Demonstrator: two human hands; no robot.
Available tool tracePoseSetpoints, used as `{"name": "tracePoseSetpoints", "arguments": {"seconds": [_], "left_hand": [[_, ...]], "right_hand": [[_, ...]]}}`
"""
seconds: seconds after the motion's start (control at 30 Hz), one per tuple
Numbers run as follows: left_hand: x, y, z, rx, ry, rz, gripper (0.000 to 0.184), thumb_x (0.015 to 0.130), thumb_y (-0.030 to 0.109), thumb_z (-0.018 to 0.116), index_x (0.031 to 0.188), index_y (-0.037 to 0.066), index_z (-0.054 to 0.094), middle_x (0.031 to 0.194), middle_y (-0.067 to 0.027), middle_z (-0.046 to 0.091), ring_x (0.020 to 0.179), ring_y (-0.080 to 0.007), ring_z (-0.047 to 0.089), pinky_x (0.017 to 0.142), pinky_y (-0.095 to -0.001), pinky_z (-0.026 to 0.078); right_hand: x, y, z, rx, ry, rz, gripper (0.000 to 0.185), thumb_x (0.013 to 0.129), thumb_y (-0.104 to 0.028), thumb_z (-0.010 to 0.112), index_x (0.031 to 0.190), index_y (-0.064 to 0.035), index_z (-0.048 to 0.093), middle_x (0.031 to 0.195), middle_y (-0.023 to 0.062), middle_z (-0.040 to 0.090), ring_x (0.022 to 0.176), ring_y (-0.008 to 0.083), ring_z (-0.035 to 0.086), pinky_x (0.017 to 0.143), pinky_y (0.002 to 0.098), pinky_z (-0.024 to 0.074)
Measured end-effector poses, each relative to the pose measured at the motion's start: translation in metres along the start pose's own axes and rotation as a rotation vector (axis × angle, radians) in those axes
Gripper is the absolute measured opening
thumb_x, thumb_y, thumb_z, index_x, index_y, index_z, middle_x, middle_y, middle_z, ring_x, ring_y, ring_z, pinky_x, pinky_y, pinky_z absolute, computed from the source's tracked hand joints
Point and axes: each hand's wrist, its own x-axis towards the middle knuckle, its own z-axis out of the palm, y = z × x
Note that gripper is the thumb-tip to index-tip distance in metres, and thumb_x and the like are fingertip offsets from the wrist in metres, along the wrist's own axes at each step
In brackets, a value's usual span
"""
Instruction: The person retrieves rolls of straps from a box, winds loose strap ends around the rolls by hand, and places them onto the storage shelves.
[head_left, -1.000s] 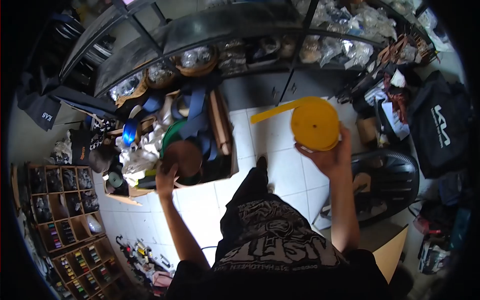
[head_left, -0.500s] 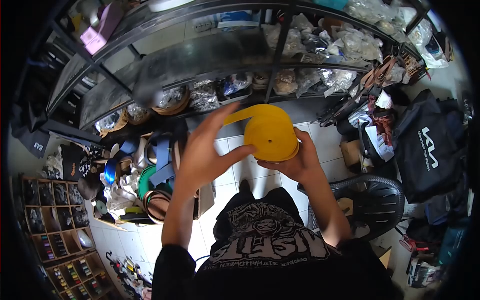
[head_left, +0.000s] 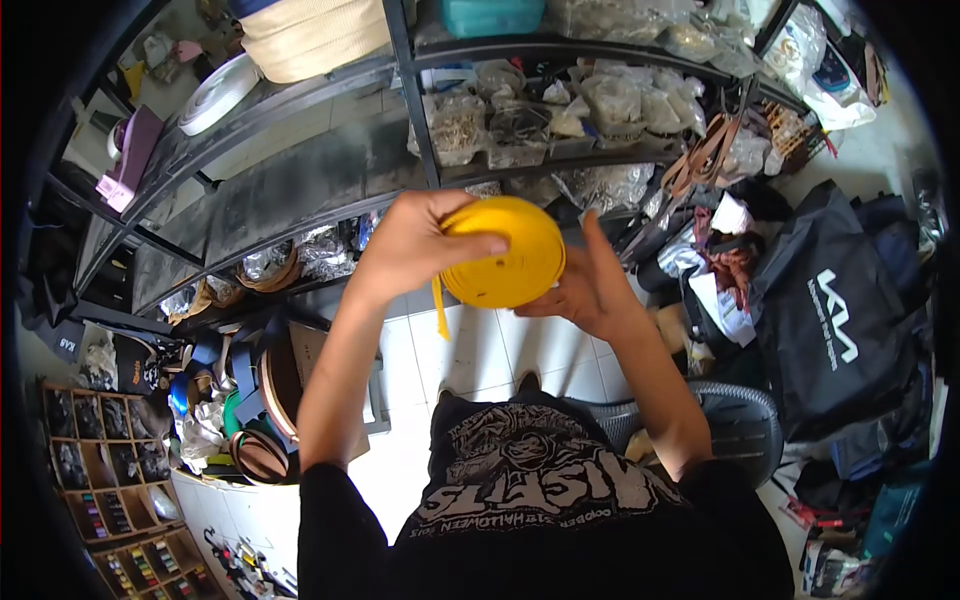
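Note:
In front of my chest is a roll of yellow webbing strap [head_left: 515, 265], wound flat with a small hole at its middle. A loose yellow tail hangs down from its left side. My left hand [head_left: 415, 245] grips the roll's left edge, thumb across the near face and fingers behind it. At the lower right edge, my right hand [head_left: 585, 285] has its thumb lifted away from the roll. Its other fingers are partly hidden at the roll's underside and slightly blurred.
A black metal shelf rack [head_left: 300, 190] with bagged items stands ahead. A box of straps [head_left: 265, 400] is at left, beside a wooden compartment rack [head_left: 110, 470]. To the right are a black chair [head_left: 740, 420] and a black bag [head_left: 830, 320].
My left hand has closed on the roll's left edge, and my right thumb has come off it. The loose strap end now hangs down. The view has shifted, showing more of the upper shelves.

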Motion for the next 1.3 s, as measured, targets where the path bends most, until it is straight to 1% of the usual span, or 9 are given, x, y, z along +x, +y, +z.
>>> {"name": "tracePoseSetpoints", "arguments": {"seconds": [0.13,0.3,0.4,0.57,0.67,0.8,1.1,1.2,1.3], "left_hand": [[0.018,-0.009,0.018,-0.379,0.363,0.094,0.025,0.08,0.014,0.075,0.096,-0.004,0.067,0.086,-0.0057,0.069,0.075,-0.0085,0.062,0.069,-0.024,0.051],[0.034,-0.001,0.031,-0.582,0.646,0.155,0.024,0.081,0.013,0.074,0.096,-0.005,0.067,0.085,-0.0082,0.068,0.072,-0.0101,0.063,0.067,-0.0235,0.051],[0.032,-0.003,0.026,-0.548,0.744,0.188,0.024,0.081,0.014,0.074,0.095,-0.004,0.066,0.085,-0.0083,0.068,0.072,-0.0101,0.062,0.067,-0.0236,0.05],[0.03,-0.01,0.019,-0.636,0.851,0.189,0.025,0.081,0.013,0.075,0.093,-0.006,0.064,0.085,-0.0089,0.068,0.072,-0.0095,0.062,0.067,-0.0232,0.05],[0.026,-0.012,0.012,-0.663,0.878,0.205,0.025,0.081,0.012,0.075,0.094,-0.006,0.064,0.086,-0.0091,0.068,0.071,-0.0097,0.062,0.067,-0.0228,0.05],[0.02,-0.024,0.008,-0.667,0.878,0.202,0.024,0.081,0.011,0.074,0.094,-0.006,0.064,0.088,-0.0093,0.068,0.074,-0.0106,0.062,0.071,-0.0233,0.05],[0.008,-0.037,0.008,-0.738,0.751,0.158,0.02,0.078,0.004,0.075,0.091,-0.005,0.063,0.088,-0.0116,0.069,0.076,-0.0124,0.064,0.073,-0.0255,0.052],[0.004,-0.038,0.014,-0.786,0.652,0.08,0.02,0.077,0.004,0.075,0.092,-0.004,0.064,0.087,-0.0108,0.069,0.076,-0.0123,0.064,0.073,-0.0262,0.052],[0.0,-0.039,0.014,-0.653,0.452,-0.054,0.023,0.076,0.008,0.078,0.092,-0.001,0.064,0.088,-0.0087,0.068,0.077,-0.0115,0.063,0.073,-0.0259,0.052]], "right_hand": [[0.022,0.002,-0.005,-0.096,0.082,-0.215,0.064,0.091,-0.052,0.042,0.132,-0.0027,0.043,0.129,0.019,0.051,0.119,0.0337,0.05,0.098,0.0511,0.0411],[0.051,0.017,0.016,0.025,-0.469,-0.214,0.053,0.09,-0.024,0.052,0.135,0.0007,0.038,0.134,0.0162,0.049,0.124,0.025,0.047,0.102,0.0398,0.0379],[0.054,0.014,0.038,-0.285,-0.38,-0.356,0.055,0.088,-0.015,0.056,0.137,0.002,0.036,0.134,0.0162,0.048,0.124,0.0207,0.046,0.098,0.0325,0.0405],[0.074,0.019,0.051,-0.948,-0.118,-0.477,0.019,0.092,-0.006,0.05,0.108,0.0018,0.057,0.081,0.01,0.064,0.065,0.0266,0.058,0.065,0.0386,0.0471],[0.071,0.036,0.055,-1.246,-0.077,-0.904,0.019,0.09,-0.008,0.053,0.106,0.0007,0.054,0.085,0.0184,0.062,0.071,0.0327,0.062,0.065,0.0393,0.048],[0.063,0.059,0.046,-1.348,0.015,-0.98,0.022,0.092,-0.009,0.052,0.111,0.0017,0.055,0.086,0.0208,0.06,0.073,0.0397,0.059,0.065,0.0423,0.0477],[0.052,0.034,0.019,-1.42,0.04,-0.952,0.036,0.085,-0.017,0.067,0.116,-0.0035,0.056,0.09,0.0143,0.066,0.07,0.0268,0.066,0.065,0.0339,0.0523],[0.048,-0.003,0.011,-0.867,0.027,-0.639,0.044,0.079,-0.022,0.074,0.115,-0.0021,0.058,0.091,0.013,0.068,0.076,0.0192,0.067,0.07,0.0287,0.0513],[0.038,-0.037,0.014,-1.043,-0.085,-0.511,0.046,0.076,-0.029,0.077,0.11,-0.0012,0.062,0.09,0.0116,0.069,0.08,0.0164,0.066,0.072,0.0277,0.0505]]}}
